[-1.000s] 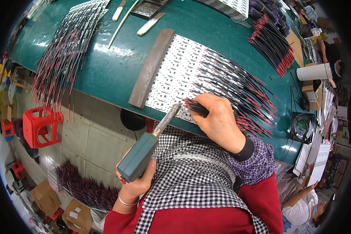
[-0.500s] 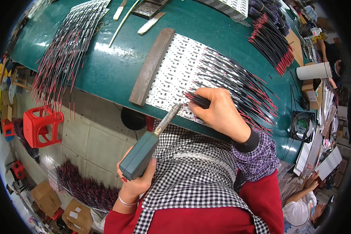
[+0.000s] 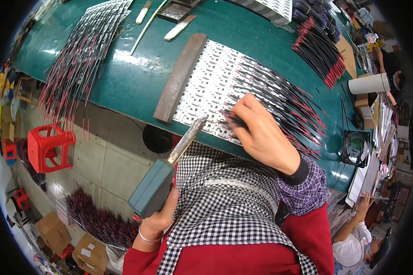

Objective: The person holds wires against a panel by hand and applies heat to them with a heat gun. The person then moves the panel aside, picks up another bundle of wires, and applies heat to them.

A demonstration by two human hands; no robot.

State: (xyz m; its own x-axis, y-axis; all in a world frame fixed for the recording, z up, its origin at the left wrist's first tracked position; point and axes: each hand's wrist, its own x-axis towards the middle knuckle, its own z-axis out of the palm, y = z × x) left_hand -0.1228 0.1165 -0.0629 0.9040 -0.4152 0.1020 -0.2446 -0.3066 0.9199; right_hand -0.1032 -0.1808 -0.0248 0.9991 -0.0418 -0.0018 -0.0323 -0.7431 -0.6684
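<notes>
My left hand (image 3: 158,220) grips the teal handle of a soldering iron (image 3: 163,176); its grey tip points at the near edge of a sheet of white LED strips (image 3: 211,85) on the green table (image 3: 133,78). My right hand (image 3: 261,135) presses down on a bunch of black and red wires (image 3: 284,98) lying across the strips, fingers pinching their ends near the iron's tip. A flat rusty metal bar (image 3: 179,78) lies along the left edge of the strips.
Another fan of red and black wires (image 3: 78,64) hangs over the table's left edge. Wire bundles (image 3: 319,50), a white roll (image 3: 367,84) and a small fan (image 3: 355,149) sit at right. A red stool (image 3: 48,146) stands below. A person sits at lower right (image 3: 358,238).
My right hand has slid a little left along the wires toward the iron's tip. The soldering iron has stayed nearly still in my left hand.
</notes>
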